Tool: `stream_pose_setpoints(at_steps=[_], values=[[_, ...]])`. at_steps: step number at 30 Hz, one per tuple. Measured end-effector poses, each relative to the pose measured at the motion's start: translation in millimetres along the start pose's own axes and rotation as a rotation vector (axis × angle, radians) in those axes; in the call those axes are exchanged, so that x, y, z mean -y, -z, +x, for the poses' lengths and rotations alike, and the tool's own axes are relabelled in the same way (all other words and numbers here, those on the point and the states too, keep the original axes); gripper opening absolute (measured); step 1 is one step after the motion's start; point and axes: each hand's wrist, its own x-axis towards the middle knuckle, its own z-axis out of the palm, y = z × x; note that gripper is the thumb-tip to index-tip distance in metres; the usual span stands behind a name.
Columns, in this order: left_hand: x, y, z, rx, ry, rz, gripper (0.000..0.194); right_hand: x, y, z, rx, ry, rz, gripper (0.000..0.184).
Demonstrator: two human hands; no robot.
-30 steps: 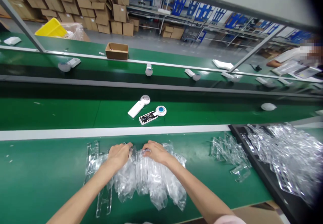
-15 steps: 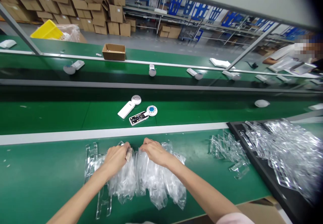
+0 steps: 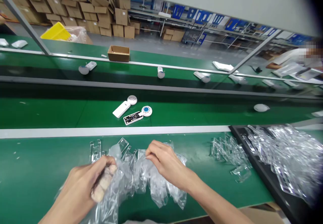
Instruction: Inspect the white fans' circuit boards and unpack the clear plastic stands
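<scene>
Left hand [image 3: 82, 183] on plastic bag [image 3: 157, 187] (clear)

You're on a factory floor.
Green conveyor belts [image 3: 50, 113] run ahead of you, cartons [image 3: 75, 10] pile up at eleven o'clock, blue racks [image 3: 202, 16] stand at one.

The left hand [image 3: 80, 180] and the right hand [image 3: 168, 163] are bare, with long thin fingers [image 3: 156, 149]. The left arm [image 3: 51, 212] and the right arm [image 3: 217, 202] are bare too. Below the hands, between them, a bit of pale cloth [image 3: 138, 222] shows.
</scene>
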Motion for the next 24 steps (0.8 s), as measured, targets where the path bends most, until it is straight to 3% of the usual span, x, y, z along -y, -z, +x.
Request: stream_pose_setpoints(at_steps=[5,9,14,18,21,24], values=[[7.8,12.0,-12.0,-0.083,-0.122,-0.027,0.011,15.7,7.8,-1.3,0.077,0.061,-0.068,0.016],[9.2,17.2,-16.1,-0.122,-0.112,-0.04,0.01,23.4,14.6,4.3,0.059,0.059,0.029,0.015],[13.4,16.1,-24.8,-0.155,-0.086,-0.165,0.009,29.3,27.9,9.8,-0.106,0.107,0.163,0.016],[11.9,17.1,-33.3,-0.172,0.018,-0.196,0.012,35.1,35.1,7.9,-0.042,0.055,0.154,0.016],[-1.2,19.0,-37.4,-0.184,0.043,-0.237,0.013,43.7,28.0,4.6,-0.02,-0.017,0.236,0.016],[-18.8,13.5,-38.9,-0.095,0.02,-0.421,0.018,52.5,-0.5,1.7,0.015,-0.112,0.546,0.011]])
